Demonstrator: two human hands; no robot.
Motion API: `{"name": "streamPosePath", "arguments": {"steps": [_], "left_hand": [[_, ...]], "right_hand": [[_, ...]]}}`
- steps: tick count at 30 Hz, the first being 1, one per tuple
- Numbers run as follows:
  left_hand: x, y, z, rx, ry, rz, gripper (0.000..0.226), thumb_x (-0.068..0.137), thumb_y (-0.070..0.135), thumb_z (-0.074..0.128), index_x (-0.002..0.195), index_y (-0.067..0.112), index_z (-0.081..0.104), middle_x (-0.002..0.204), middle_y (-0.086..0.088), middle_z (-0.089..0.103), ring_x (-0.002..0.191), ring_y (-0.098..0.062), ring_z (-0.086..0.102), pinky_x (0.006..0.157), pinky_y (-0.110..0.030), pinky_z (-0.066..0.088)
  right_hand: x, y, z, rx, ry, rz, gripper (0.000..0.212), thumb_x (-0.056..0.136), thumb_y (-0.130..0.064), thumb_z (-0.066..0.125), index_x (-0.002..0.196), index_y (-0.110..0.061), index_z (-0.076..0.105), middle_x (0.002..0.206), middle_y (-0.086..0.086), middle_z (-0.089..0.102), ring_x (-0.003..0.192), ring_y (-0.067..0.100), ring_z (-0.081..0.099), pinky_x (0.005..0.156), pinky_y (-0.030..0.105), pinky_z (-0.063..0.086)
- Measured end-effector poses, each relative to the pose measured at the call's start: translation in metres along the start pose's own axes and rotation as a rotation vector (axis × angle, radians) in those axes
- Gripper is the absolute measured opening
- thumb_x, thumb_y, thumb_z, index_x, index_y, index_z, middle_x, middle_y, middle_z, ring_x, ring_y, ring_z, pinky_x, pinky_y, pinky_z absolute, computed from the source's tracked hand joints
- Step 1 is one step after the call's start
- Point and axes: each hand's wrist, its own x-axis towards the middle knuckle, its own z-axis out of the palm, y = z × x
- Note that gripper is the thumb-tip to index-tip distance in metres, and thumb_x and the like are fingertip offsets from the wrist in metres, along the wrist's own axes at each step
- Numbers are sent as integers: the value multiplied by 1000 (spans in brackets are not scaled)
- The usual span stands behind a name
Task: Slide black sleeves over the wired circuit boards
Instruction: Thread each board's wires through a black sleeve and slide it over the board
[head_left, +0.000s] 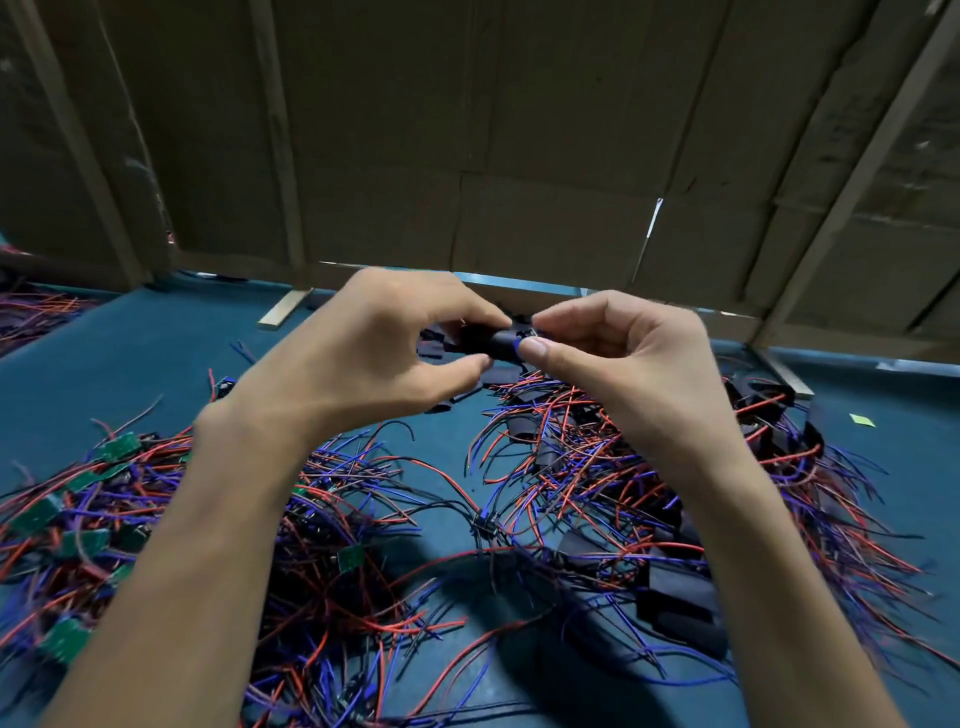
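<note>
Both hands are raised above the blue table (130, 364). My left hand (374, 348) pinches a black sleeve (485, 340) between thumb and fingers. My right hand (618, 353) pinches the sleeve's right end, where a bit of blue wire and a board edge (524, 338) show. The board itself is mostly hidden inside the sleeve. On the left lies a heap of green circuit boards (119, 447) with red, blue and black wires. On the right lies a heap of sleeved boards (670, 587) with wires sticking out.
Loose black sleeves (434, 345) lie on the table behind my hands. A cardboard wall (519, 156) with wooden struts closes the back. A small green scrap (862, 420) lies at the right. More wires (36, 312) lie at the far left.
</note>
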Motion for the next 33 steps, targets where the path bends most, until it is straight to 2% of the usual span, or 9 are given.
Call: {"name": "streamPosePath", "arguments": {"steps": [7,12,16,19,23,25,27,30,33], "left_hand": [[2,-1,5,-62,56,18,35,85,8,79,119,6,72,104,-3,73,92,-10,69,83,-30,55],[4,-2,12,-9,81,74,35,88,12,77,121,2,70,105,-7,73,91,-20,69,83,-37,54],[6,0,15,17,99,73,33,90,12,76,121,1,70,105,-9,73,91,-21,70,82,-38,54],[8,2,18,49,119,84,32,90,10,75,120,0,70,105,-12,73,91,-24,70,82,-39,54],[9,7,22,64,74,-53,54,93,39,69,140,16,58,131,-1,63,124,-19,56,103,-43,43],[4,-5,17,143,-44,-265,73,88,61,64,152,36,39,143,7,50,136,-16,42,108,-42,31],[-5,-24,11,200,-339,-487,80,80,60,72,150,49,34,145,8,46,137,-20,40,113,-44,30],[-21,-39,19,226,-734,-661,59,77,55,79,129,57,53,135,7,49,133,-24,39,110,-46,33],[-28,-36,43,397,-850,-586,31,77,61,77,106,53,68,121,9,48,116,-24,33,93,-41,29]], "right_hand": [[4,4,0,318,-1,129,17,81,-5,79,97,-10,79,94,13,78,82,24,66,60,23,50],[3,4,1,309,44,196,20,70,-20,83,89,-13,81,89,11,78,80,19,69,59,23,52],[3,3,0,390,-34,266,17,82,-17,77,96,-9,81,94,14,78,84,22,74,50,20,48],[3,2,1,390,-25,230,16,83,-12,77,97,-5,80,94,18,78,87,29,75,56,23,54],[7,-4,-9,301,158,161,12,82,3,77,93,4,72,78,13,75,71,24,74,55,27,56],[8,-10,-38,245,309,119,14,80,2,78,93,1,72,77,12,74,70,24,73,58,28,57],[5,-15,-73,106,430,103,14,80,0,78,92,-6,73,79,11,76,70,22,75,59,25,58],[-5,-6,-111,-235,482,196,13,79,-4,78,85,-16,75,82,15,74,58,13,72,55,17,55],[-4,13,-126,-555,478,368,9,78,-15,81,84,-20,75,85,10,75,69,17,72,67,27,58]]}}
